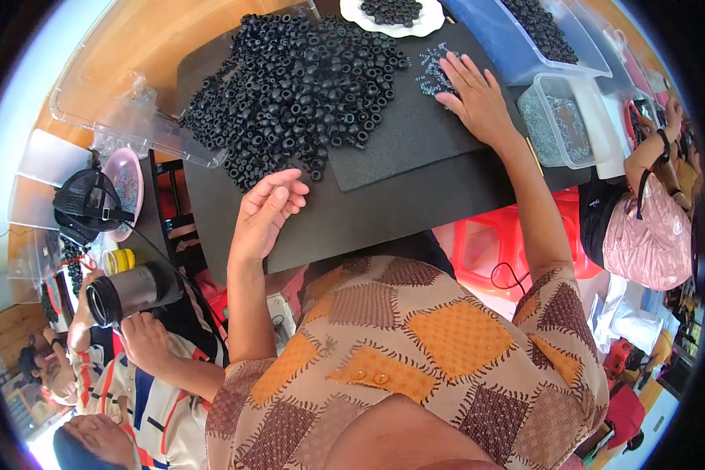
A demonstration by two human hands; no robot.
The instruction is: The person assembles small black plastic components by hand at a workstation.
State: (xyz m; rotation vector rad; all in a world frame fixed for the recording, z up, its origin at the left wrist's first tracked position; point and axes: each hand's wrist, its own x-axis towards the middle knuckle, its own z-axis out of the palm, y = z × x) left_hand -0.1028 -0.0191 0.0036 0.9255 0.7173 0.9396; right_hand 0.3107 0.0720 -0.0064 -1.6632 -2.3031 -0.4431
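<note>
My right hand [478, 100] lies flat with its fingers spread at the right side of a dark mat [415, 145]. Its fingertips touch a patch of tiny clear-blue beads [431, 70]. Just above the table's near edge, my left hand [270, 210] is loosely closed, thumb laid against the curled fingers. Whatever sits between those fingertips, if anything, is hidden or too small to see. Beyond it spreads a large heap of black ring-shaped beads [305, 86], covering the table's far left and part of the mat.
A white plate [431, 27] of black beads stands at the far edge. Right of the mat are a blue bin [493, 39] and a clear tub [536, 129] of small beads. At left, a co-worker's hand [145, 338] is beside a dark cylindrical cup [133, 294]; a pink basin [137, 168] stands beyond.
</note>
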